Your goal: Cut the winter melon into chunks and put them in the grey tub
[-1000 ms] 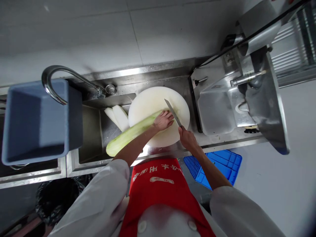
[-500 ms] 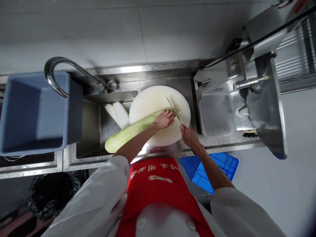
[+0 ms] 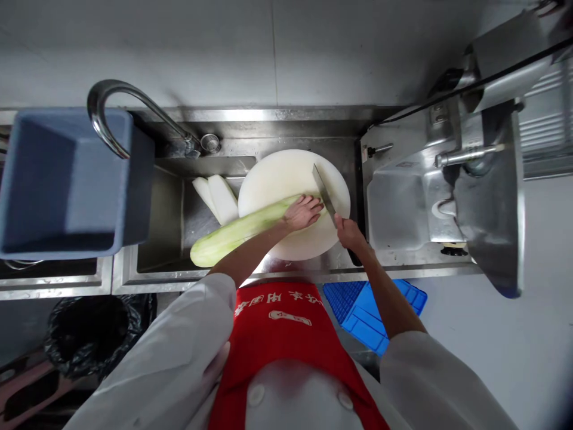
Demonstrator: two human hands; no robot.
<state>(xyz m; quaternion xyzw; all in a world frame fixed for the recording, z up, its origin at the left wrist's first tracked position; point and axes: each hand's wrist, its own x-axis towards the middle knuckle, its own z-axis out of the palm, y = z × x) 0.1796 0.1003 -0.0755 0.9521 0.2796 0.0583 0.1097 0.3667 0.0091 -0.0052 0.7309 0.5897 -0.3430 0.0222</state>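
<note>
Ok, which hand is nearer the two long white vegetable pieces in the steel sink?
Left. The left hand lies on the long pale-green gourd, to the right of the pieces. The right hand, gripping the steel-bladed knife, is farther right.

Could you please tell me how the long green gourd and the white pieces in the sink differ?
The gourd is pale green, while the white pieces are whitish. The gourd is longer than either white piece. The gourd lies partly on the board; the white pieces lie beside it.
</note>
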